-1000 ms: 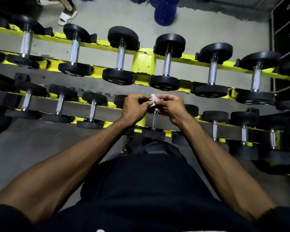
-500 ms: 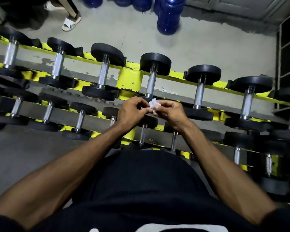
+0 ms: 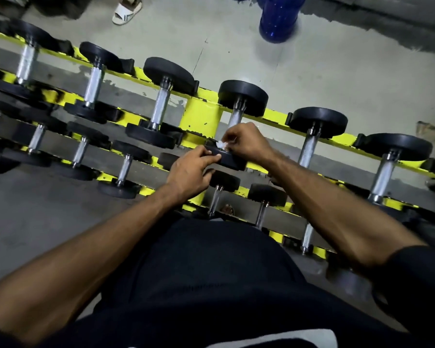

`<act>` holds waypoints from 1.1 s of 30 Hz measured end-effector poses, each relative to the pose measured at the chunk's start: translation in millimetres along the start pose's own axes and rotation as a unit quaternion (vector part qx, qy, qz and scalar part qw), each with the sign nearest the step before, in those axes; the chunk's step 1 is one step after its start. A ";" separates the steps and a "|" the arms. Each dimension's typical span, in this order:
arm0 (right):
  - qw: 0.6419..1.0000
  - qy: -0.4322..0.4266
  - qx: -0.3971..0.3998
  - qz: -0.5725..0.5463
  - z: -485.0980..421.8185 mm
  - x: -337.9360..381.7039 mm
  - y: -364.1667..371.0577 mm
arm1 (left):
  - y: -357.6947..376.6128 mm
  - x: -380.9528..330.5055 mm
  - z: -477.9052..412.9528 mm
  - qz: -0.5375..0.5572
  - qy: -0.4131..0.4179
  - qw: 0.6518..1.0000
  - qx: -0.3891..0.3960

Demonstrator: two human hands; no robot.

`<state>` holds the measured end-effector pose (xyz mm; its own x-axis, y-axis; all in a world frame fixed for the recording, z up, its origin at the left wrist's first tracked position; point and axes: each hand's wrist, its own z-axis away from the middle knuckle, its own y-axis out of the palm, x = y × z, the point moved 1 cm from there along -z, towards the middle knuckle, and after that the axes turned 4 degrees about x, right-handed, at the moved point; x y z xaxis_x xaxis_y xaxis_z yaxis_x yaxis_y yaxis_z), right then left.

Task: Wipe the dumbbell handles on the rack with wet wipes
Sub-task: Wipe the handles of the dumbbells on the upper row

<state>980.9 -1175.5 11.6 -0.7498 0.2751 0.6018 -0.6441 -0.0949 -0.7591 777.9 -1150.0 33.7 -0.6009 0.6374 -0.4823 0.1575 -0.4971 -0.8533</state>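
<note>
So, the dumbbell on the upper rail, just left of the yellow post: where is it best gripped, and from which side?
Grip the steel handle at its middle, coming from above, palm down across it. It lies bare between the two black plates, which rest on the yellow rack and block both ends.

A gym's free-weights corner

A long yellow two-tier rack (image 3: 201,116) carries rows of black round-headed dumbbells (image 3: 242,96) with bright metal handles (image 3: 161,106), smaller on the near tier, bigger on the far one. The floor (image 3: 324,71) is bare grey concrete, and a big blue water jug (image 3: 278,18) stands beyond
</note>
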 end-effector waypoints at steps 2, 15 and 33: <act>0.998 -0.026 0.036 0.052 -13.3 9.5 2.5 | -2.2 1.6 -2.1 -0.010 0.015 1.000 -0.006; 0.874 -0.040 0.322 0.362 -69.4 68.0 -8.0 | -14.7 20.5 -23.6 -0.072 0.123 0.989 0.025; 0.741 0.377 -0.214 -0.513 -16.1 -14.8 22.4 | -20.9 25.8 -30.5 -0.064 0.156 0.985 0.035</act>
<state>980.1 -1166.3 -18.3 0.5030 0.4639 0.7292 -0.5889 0.8015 -0.1037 783.0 -1105.2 33.1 -0.3411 0.8422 -0.4175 0.0352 -0.4324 -0.9010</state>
